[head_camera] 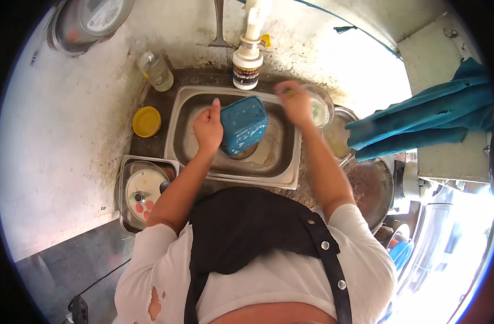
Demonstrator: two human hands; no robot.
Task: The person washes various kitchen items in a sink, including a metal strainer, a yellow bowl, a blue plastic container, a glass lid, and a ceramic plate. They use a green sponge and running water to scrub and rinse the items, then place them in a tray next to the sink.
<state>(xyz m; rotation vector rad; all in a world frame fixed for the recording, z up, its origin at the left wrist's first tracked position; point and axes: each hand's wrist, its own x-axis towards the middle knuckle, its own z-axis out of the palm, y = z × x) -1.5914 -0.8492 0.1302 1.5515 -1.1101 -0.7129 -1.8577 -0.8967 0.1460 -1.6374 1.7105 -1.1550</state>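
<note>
My left hand [208, 128] grips a blue plastic container [245, 125] by its side, thumb pointing up. The container is tilted over the stainless steel sink [170, 133], its outer face streaked with white suds. Blurred by motion, my right hand [294, 103] is over the sink's right rim, beside a clear bowl [327, 106] with whitish contents. Something small and dark or yellowish shows at its fingers, too smeared to name. Behind the sink stands a white tap fitting [247, 60] with a yellow lever [266, 40].
Left of the sink are stacked yellow bowls [146, 122], a clear bottle [157, 72] and a metal tray [127, 160] under a glass lid [143, 194]. On the right sit a metal pot [336, 133] and a large dark pan [370, 190]. A teal cloth [417, 121] hangs above them.
</note>
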